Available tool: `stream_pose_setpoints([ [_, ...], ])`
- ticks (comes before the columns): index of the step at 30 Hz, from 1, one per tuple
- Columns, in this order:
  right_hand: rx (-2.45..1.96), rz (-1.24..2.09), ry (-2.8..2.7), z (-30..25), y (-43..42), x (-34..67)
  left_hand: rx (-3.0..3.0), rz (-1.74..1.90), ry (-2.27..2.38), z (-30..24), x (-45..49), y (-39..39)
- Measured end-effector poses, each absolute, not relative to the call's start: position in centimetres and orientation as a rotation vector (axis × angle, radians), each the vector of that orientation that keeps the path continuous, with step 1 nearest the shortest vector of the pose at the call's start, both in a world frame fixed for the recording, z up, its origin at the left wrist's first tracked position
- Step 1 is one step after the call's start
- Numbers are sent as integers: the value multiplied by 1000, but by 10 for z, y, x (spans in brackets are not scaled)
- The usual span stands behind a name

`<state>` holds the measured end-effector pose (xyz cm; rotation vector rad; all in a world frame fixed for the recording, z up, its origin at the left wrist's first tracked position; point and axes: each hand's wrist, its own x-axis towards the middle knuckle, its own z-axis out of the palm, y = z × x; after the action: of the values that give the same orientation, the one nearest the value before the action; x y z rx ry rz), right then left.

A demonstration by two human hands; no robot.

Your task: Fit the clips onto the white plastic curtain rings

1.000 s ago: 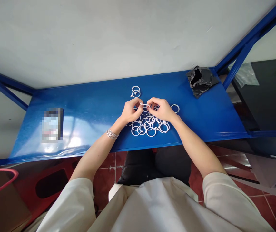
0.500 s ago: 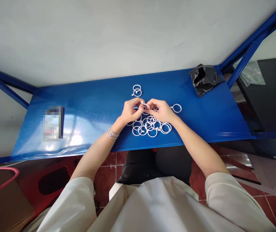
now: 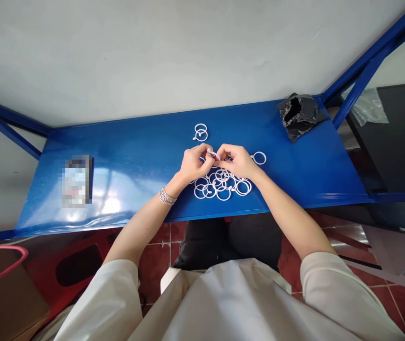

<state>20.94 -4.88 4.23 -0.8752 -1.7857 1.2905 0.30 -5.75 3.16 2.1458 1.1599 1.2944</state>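
Note:
My left hand (image 3: 192,163) and my right hand (image 3: 237,162) meet above a pile of white plastic rings (image 3: 220,188) on a blue metal shelf (image 3: 145,163). Between their fingertips they pinch a small white plastic ring (image 3: 213,154), partly hidden by the fingers. The rings in the pile overlap, and my hands cover its far side. Just beyond my left hand lie two joined white rings (image 3: 200,133). A single white ring (image 3: 259,158) lies touching the edge of my right hand. Several silver bangles (image 3: 167,196) circle my left wrist.
A crumpled black plastic bag (image 3: 300,116) sits at the shelf's far right corner. A pixelated flat rectangular object (image 3: 77,181) lies on the left. Blue frame bars and a grey wall bound the far side. My knees and a red tiled floor lie below the front edge.
My hands have drawn closer around the small ring. The view has shifted slightly, and the pile looks much the same.

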Motion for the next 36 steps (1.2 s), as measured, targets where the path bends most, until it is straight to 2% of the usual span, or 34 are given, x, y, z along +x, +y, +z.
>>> stream_pose_setpoints([
  [10,-644,1899,-1424,54,-52,208,2027,1337,1078,38,0,-57],
  [19,-833,1707,-1326,48,-49,205,1959,1278,891,43,3,-59],
  [26,-820,1768,-1168,51,-49,198,1926,1280,806,43,4,-59],
  [36,-881,1691,-1165,54,-45,208,1901,1201,750,41,4,-62],
])
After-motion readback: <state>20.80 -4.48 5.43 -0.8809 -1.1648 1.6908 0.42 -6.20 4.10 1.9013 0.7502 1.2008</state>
